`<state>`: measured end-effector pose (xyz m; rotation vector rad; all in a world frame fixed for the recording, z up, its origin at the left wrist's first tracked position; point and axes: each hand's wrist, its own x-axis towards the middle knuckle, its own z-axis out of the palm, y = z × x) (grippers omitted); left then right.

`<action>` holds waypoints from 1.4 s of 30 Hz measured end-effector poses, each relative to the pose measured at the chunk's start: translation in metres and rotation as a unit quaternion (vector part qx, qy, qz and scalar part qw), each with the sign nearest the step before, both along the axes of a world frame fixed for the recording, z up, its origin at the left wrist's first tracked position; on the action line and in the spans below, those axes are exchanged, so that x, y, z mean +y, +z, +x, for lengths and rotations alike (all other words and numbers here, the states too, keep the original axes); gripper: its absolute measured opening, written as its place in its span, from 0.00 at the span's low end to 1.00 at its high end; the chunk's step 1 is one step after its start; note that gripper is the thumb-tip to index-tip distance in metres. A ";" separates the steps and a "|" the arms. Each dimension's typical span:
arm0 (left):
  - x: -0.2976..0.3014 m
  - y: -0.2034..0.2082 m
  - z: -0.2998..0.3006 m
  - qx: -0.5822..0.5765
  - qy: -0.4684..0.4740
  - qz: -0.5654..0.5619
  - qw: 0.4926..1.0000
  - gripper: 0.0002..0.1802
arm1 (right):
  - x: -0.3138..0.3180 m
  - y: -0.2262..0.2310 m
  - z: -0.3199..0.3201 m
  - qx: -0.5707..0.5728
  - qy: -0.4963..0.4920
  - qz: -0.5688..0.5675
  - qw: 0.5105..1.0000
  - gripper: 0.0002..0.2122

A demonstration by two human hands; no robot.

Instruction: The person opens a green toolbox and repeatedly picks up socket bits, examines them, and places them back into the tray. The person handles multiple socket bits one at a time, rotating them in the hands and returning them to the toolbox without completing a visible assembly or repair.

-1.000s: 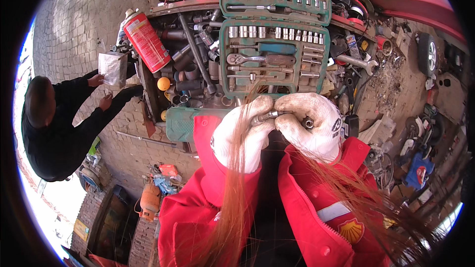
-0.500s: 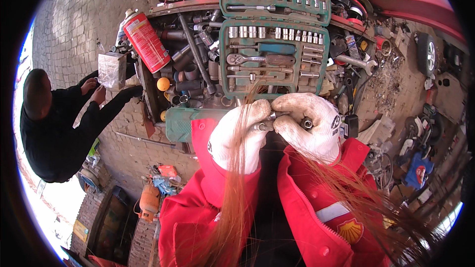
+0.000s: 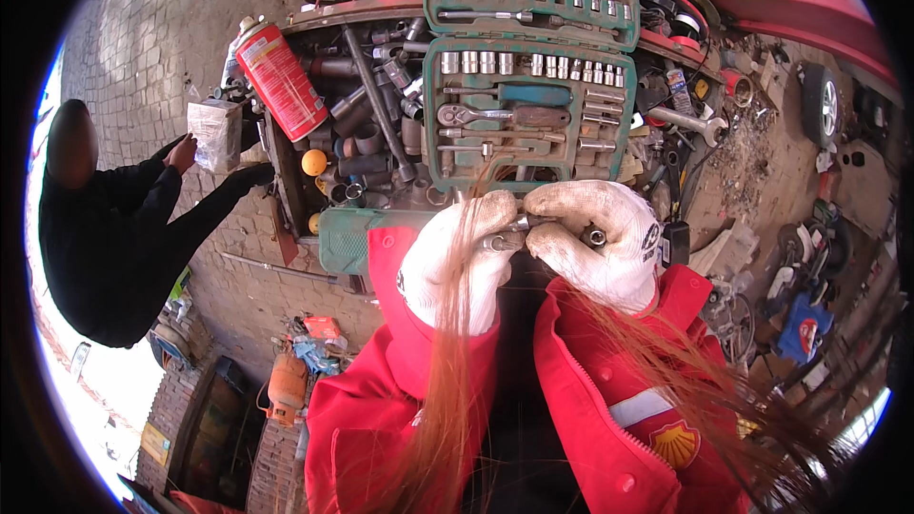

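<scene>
My left hand (image 3: 455, 257), in a soiled white knit glove, is closed on a small shiny metal piece (image 3: 522, 223), perhaps a socket or bit; the fingers hide most of it. My right hand (image 3: 609, 249), gloved alike, curls its thumb and forefinger toward the same piece, so the fingertips of both hands almost meet. A small metal socket (image 3: 596, 237) sits in the curl of the right hand's fingers, its round end showing. Just beyond both hands lies the open green socket set case (image 3: 624, 133), with rows of sockets, a ratchet (image 3: 476, 115) and a blue-handled driver (image 3: 533, 93).
Left of the case are a tray of loose large sockets and bars (image 3: 376, 105) and a red spray can (image 3: 283, 81). A wrench (image 3: 685, 121) lies at right. At far left a person in black (image 3: 114, 228) handles a wrapped box (image 3: 214, 136). An orange gas cylinder (image 3: 287, 388) stands lower left.
My hands stay together, with the left hand's fingers turned slightly round the metal piece. The person at left has raised and turned their head, and their hand has shifted on the box.
</scene>
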<state>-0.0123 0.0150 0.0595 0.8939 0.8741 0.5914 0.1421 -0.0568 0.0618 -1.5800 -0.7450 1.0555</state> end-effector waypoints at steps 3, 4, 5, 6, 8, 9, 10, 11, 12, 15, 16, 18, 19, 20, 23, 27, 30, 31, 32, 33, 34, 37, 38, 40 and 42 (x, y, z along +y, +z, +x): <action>0.001 -0.005 -0.002 0.003 -0.027 0.067 0.997 0.19 | -0.001 0.000 0.000 0.005 -0.004 -0.015 1.000 0.11; 0.001 -0.007 -0.002 -0.006 -0.029 0.076 0.997 0.18 | -0.001 0.000 0.001 -0.002 -0.004 -0.020 1.000 0.11; 0.002 -0.009 -0.002 -0.015 -0.032 0.085 0.996 0.18 | 0.000 0.000 0.001 -0.002 -0.005 -0.014 1.000 0.11; 0.003 -0.011 -0.002 -0.024 -0.035 0.094 0.995 0.18 | 0.000 0.000 0.001 -0.005 -0.005 -0.014 1.000 0.11; 0.005 -0.013 -0.002 -0.036 -0.041 0.116 0.992 0.18 | 0.001 -0.001 0.002 -0.012 -0.003 0.003 1.000 0.11; 0.005 -0.014 -0.002 -0.041 -0.045 0.127 0.990 0.18 | 0.002 -0.002 0.003 -0.015 -0.001 0.019 1.000 0.12; 0.005 -0.013 -0.002 -0.045 -0.036 0.107 0.993 0.18 | 0.003 -0.003 0.003 -0.019 -0.005 0.035 0.999 0.12; 0.004 -0.012 -0.002 -0.049 -0.027 0.087 0.995 0.18 | 0.003 -0.003 0.004 -0.021 -0.001 0.037 0.999 0.12; 0.003 -0.011 -0.001 -0.060 -0.016 0.064 0.996 0.18 | 0.004 -0.003 0.004 -0.025 -0.002 0.040 0.999 0.12; 0.002 -0.009 0.000 -0.058 -0.009 0.048 0.997 0.18 | 0.004 -0.001 0.005 -0.027 0.000 0.033 0.999 0.12; 0.003 -0.008 0.000 -0.050 -0.013 0.047 0.998 0.17 | 0.003 0.000 0.005 -0.028 0.004 0.029 0.999 0.12; 0.004 -0.007 -0.001 -0.033 -0.022 0.044 0.998 0.17 | 0.002 0.001 0.005 -0.034 0.013 0.020 0.999 0.11; 0.004 -0.006 -0.001 -0.028 -0.022 0.027 0.999 0.17 | 0.002 0.001 0.005 -0.040 0.013 0.015 0.999 0.11; 0.005 -0.005 -0.001 -0.024 -0.023 0.011 0.999 0.17 | 0.003 0.000 0.004 -0.015 0.004 0.020 1.000 0.11; 0.003 -0.004 0.000 -0.017 -0.014 0.008 1.000 0.17 | 0.005 -0.002 0.002 0.004 -0.012 0.038 0.999 0.11; 0.002 -0.006 0.002 -0.026 -0.002 0.049 0.998 0.17 | 0.007 0.002 0.005 -0.031 0.000 0.010 0.999 0.10; 0.006 -0.014 0.001 -0.023 -0.041 0.131 0.990 0.17 | 0.009 0.006 0.001 -0.019 -0.016 -0.047 0.999 0.10; 0.007 -0.016 0.000 -0.012 -0.056 0.166 0.984 0.17 | 0.009 0.007 -0.001 -0.020 -0.023 -0.064 0.997 0.10; 0.009 -0.018 -0.002 -0.008 -0.072 0.207 0.976 0.17 | 0.009 0.007 -0.003 -0.009 -0.030 -0.095 0.995 0.09; 0.010 -0.021 -0.002 0.009 -0.092 0.244 0.965 0.17 | 0.010 0.006 -0.006 0.048 -0.058 -0.093 0.993 0.09; 0.010 -0.021 -0.005 0.027 -0.093 0.250 0.963 0.18 | 0.011 0.005 -0.008 0.070 -0.064 -0.097 0.991 0.09; 0.008 -0.020 -0.010 -0.022 -0.085 0.109 0.990 0.18 | 0.012 0.004 -0.010 0.115 -0.072 -0.095 0.986 0.08; 0.007 -0.021 -0.010 0.004 -0.089 0.119 0.989 0.17 | 0.011 0.005 -0.010 0.097 -0.067 -0.109 0.987 0.09; 0.007 -0.023 -0.009 0.031 -0.096 0.183 0.978 0.16 | 0.012 0.007 -0.009 0.080 -0.072 -0.108 0.988 0.09; 0.009 -0.025 -0.006 0.064 -0.119 0.211 0.968 0.17 | 0.012 0.008 -0.005 0.014 -0.059 -0.098 0.993 0.09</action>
